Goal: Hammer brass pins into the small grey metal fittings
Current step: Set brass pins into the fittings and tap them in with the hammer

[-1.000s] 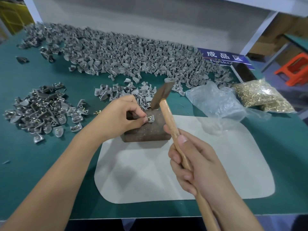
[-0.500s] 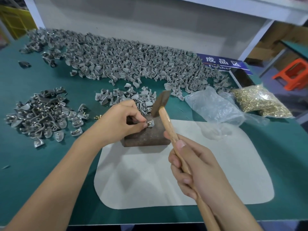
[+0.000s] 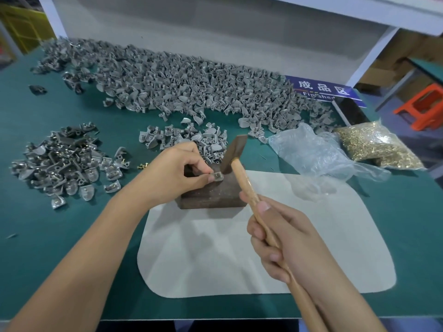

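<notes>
Pinching small grey fitting (image 3: pixel 217 176) on rusty block (image 3: pixel 213 195), hammer (image 3: pixel 236 152) touching

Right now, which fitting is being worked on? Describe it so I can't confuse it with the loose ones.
Find the dark block at the white mat's far edge. On its top sits one fitting, pinched by the left hand just under the hammer head. It is the only fitting on the block; all others lie on the green table.

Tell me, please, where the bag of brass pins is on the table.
In the head view, the bag of brass pins lies at the right edge of the green table, just right of the crumpled clear plastic bag and below the blue sign.
</notes>
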Demonstrator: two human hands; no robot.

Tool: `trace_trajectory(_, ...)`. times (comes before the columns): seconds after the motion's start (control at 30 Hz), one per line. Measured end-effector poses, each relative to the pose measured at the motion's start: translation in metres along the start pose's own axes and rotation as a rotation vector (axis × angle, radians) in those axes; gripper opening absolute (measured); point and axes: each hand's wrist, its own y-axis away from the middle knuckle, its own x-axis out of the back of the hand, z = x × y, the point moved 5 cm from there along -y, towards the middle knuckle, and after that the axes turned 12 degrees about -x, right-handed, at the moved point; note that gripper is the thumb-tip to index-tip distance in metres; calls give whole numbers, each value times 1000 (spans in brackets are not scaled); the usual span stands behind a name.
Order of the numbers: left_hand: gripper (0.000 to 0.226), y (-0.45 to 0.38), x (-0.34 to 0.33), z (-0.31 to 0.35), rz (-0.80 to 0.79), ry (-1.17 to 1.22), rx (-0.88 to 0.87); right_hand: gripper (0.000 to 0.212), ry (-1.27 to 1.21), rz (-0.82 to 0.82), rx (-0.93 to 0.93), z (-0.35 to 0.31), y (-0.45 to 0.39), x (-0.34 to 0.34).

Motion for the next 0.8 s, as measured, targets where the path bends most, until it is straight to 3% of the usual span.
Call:
trace_trajectory(0.1, 24, 0, 1, -1, -1, -2, -4, 31, -5, -10, 78, -1, 1, -1)
trace_trajectory(0.37, 24, 0, 0, -3, -6, -15, 0, 44, 158, 28, 66, 2, 4, -2)
trace_trajectory(0.6, 18, 0, -1, -4, -8, -10, -4, 25, 97, -25, 90, 0, 6, -9)
trace_trajectory(0.7, 20, 0, -1, -3, -11, -8, 0, 31, 119, 14, 12, 6, 0, -6)
trace_trajectory(0.8, 21, 0, 0, -3, -12, -13, 3, 37, 83, 28, 85, 2, 2, -3)
